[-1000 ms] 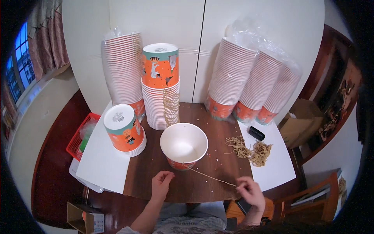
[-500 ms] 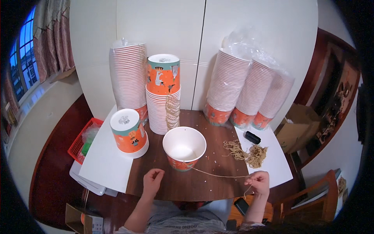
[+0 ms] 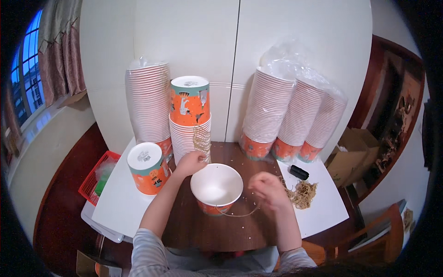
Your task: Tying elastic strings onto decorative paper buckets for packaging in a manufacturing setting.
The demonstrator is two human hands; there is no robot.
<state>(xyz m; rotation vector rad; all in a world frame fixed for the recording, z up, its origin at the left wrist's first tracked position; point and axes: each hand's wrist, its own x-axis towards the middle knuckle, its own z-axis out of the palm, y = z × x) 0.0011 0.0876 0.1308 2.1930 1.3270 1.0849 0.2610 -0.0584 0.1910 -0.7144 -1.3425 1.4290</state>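
Paper bucket between both hands' fingers; cord attached at near side, far hole uncorded. Left hand: fingers curled beside bucket, contents unclear. Right hand: fingers bent above cord, grip undeterminable.

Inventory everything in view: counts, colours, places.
Upright bucket: 1, orange, white inside, table centre
Cord: 1, tan, at bucket's front
Inverted buckets: many, orange-white, left and middle
Bagged stacks: 4, orange-white, rear left and rear right
Loose cords: many, tan, table right and over middle buckets
Small object: 1, black, table right
Table: 1, brown-white, centre
Basket: 1, red, left
Boxes: several, brown, right and lower left
Window: 1, bluish, left
Curtain: 1, brownish, left
Sleeves: 2, grey-white, lower edge
Left hand: 1, bare, beyond bucket's left rim
Right hand: 1, bare, right of bucket
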